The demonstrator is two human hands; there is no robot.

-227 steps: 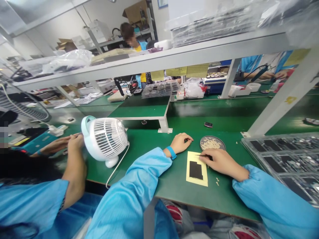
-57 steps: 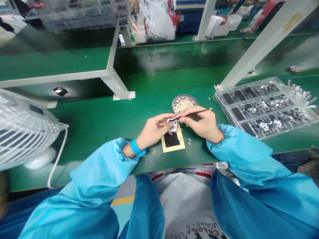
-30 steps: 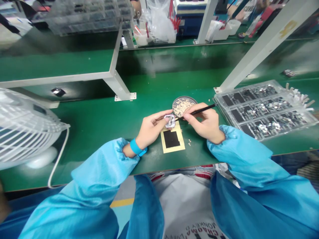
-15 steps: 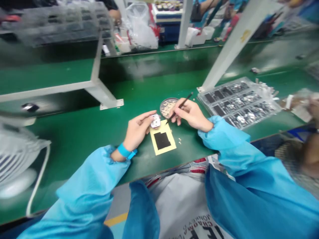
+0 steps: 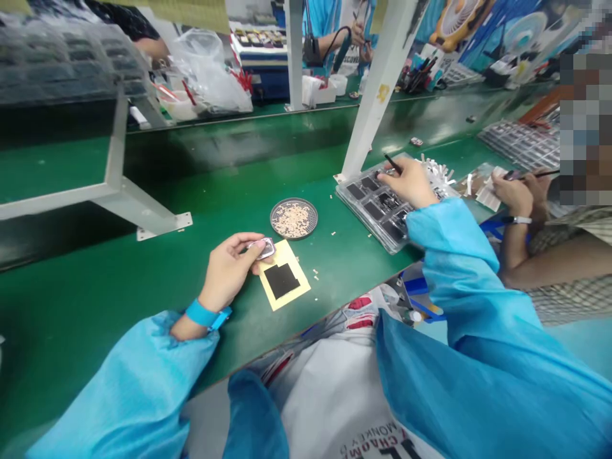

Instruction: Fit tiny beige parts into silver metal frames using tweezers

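Observation:
Pinched in my left hand (image 5: pixel 229 266) is a small white-rimmed part (image 5: pixel 264 248), just above the upper left edge of a yellow sheet (image 5: pixel 292 296) with a black patch (image 5: pixel 281 281). My right hand (image 5: pixel 411 183) is closed around a dark pen-like tool (image 5: pixel 393 164), over a clear compartment tray (image 5: pixel 393 247) of dark and silvery parts. Whether those fingertips also grip a part from the tray is too small to tell. A round dish (image 5: pixel 271 223) of small beige pieces lies between my hands.
White posts (image 5: pixel 370 102) stand on the green bench (image 5: pixel 229 210). A white-framed shelf (image 5: pixel 112 185) is at the left. At the right, a co-worker's hands (image 5: pixel 519 191) hold a part and a thin tool.
My right hand has moved from beside the yellow sheet to the clear tray, still holding the tool. My left hand still holds the part, now tilted. The view has shifted right.

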